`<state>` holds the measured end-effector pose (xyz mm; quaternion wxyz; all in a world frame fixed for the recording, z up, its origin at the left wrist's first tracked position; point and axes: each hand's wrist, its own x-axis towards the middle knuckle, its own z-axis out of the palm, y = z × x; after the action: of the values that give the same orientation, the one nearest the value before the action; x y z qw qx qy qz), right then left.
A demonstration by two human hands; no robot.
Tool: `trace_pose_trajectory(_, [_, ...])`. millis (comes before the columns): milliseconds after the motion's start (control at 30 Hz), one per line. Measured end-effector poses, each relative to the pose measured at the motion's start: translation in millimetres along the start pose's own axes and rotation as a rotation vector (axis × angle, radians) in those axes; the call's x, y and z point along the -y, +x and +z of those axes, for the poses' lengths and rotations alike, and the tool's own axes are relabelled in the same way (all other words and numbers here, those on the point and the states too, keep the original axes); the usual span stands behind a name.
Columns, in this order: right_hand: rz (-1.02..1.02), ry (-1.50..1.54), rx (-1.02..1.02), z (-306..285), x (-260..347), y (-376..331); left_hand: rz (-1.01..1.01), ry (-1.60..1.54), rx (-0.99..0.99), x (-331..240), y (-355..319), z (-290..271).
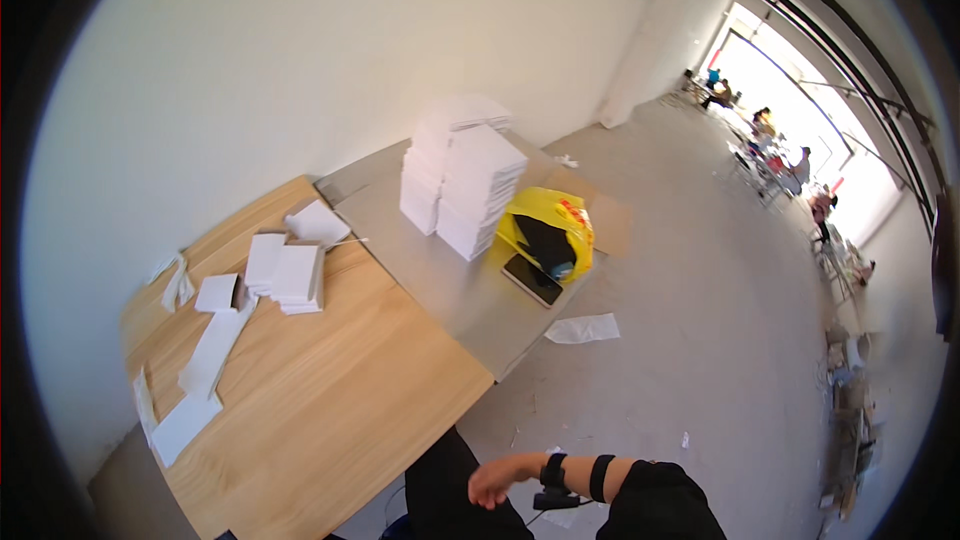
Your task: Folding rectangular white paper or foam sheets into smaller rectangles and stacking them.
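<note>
My right hand (500,480) hangs above my dark-clothed leg, off the front edge of the wooden table (330,400). Its fingers look loosely curled together, and nothing shows in them. Black straps and a small dark device sit around that wrist and forearm. My left hand is out of view. On the table, away from the hand, stand small stacks of flat white pieces (297,275). Beside them lie a small white box (217,293) with a dark open side, a white sheet (318,224) and long white strips (212,355).
Tall white stacks (465,185) stand on the adjoining grey tabletop (430,300). A yellow plastic bag (570,215) with dark contents and a phone (532,280) lie beside them. White scrap paper (583,329) is on the floor. Several people sit at distant tables by the bright windows.
</note>
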<state>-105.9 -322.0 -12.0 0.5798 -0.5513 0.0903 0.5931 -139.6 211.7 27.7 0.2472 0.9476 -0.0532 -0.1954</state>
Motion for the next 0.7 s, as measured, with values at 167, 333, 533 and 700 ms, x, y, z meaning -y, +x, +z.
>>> trace_pose_trajectory(167, [-0.049, 0.071, -0.097, 17, -38, -2, -0.361, -0.017, 0.308, 67, -63, 34])
trace_pose_trajectory(333, [-0.049, -0.099, -0.185, 25, -27, -1, -0.173, -0.126, 0.292, 128, -102, 108])
trace_pose_trajectory(533, [0.035, -0.16, -0.262, 33, -30, -2, -0.275, -0.227, 0.294, 132, -109, 143])
trace_pose_trajectory(700, [-0.015, -0.107, -0.305, 43, -43, -17, -0.24, -0.178, 0.318, 145, -112, 171])
